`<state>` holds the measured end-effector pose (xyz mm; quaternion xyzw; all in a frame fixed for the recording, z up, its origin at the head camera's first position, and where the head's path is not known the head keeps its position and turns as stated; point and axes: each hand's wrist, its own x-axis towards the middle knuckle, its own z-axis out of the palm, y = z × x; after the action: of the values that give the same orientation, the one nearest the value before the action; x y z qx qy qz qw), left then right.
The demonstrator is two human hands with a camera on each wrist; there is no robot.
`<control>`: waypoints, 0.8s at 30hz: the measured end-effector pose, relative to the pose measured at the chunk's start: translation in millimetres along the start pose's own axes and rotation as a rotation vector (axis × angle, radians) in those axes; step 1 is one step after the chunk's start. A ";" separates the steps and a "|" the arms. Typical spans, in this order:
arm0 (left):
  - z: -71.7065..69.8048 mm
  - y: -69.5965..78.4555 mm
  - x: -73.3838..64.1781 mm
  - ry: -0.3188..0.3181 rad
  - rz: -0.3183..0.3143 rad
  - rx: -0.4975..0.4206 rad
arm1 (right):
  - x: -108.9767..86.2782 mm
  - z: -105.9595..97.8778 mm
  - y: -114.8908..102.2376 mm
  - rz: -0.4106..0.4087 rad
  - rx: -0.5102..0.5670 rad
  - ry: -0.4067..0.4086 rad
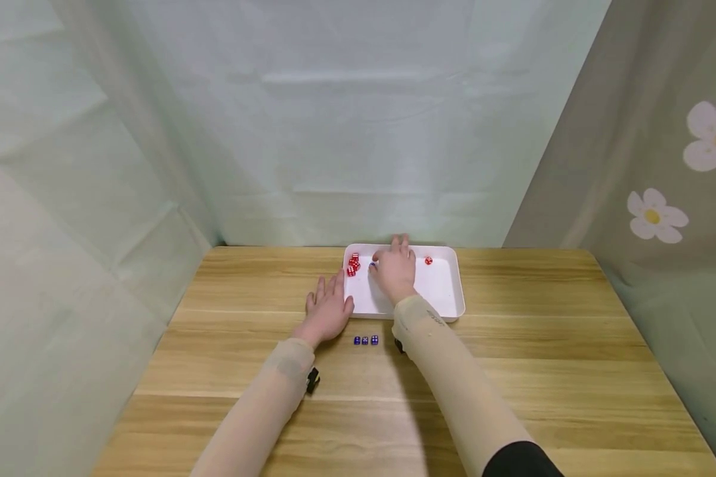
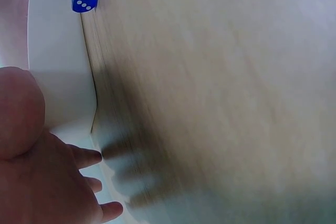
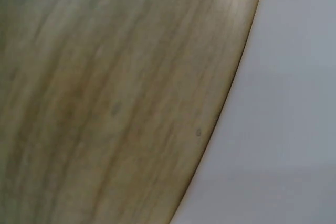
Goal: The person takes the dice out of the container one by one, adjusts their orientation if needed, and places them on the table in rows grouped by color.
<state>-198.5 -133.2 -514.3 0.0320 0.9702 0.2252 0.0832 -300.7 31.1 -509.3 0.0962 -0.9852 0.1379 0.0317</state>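
A white tray (image 1: 438, 295) stands at the table's far edge. Over it, my right hand (image 1: 395, 270) pinches a blue die (image 1: 372, 265) between thumb and forefinger; the fingers partly cover it. My left hand (image 1: 328, 311) lies at the tray's left side with fingers spread, its fingertips and thumb close to the rim. The left wrist view shows this left hand (image 2: 47, 182) beside the tray wall (image 2: 60, 51). A short row of blue dice (image 1: 365, 340) sits on the table in front of the tray. The right wrist view leaves the right hand out.
Several red dice (image 1: 353, 264) cluster in the tray's left end. One more red die (image 1: 428, 260) lies right of my right hand. The wooden table (image 1: 543, 358) extends to both sides, and a pale curtain (image 1: 364, 132) hangs directly behind the tray.
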 end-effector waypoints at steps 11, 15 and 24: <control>0.1 2.2 -0.4 -0.001 -0.001 -0.004 | -2.0 -0.8 -0.7 0.002 -0.011 0.000; 0.4 0.9 -0.9 -0.001 -0.003 -0.009 | -1.9 -0.7 0.4 -0.003 0.006 -0.002; 3.1 -1.0 2.5 -0.020 -0.011 -0.016 | -5.1 -3.1 2.8 -0.007 0.010 0.002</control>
<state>-200.5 -132.5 -517.8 0.0280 0.9677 0.2320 0.0945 -296.2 35.5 -507.6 0.0996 -0.9842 0.1429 0.0326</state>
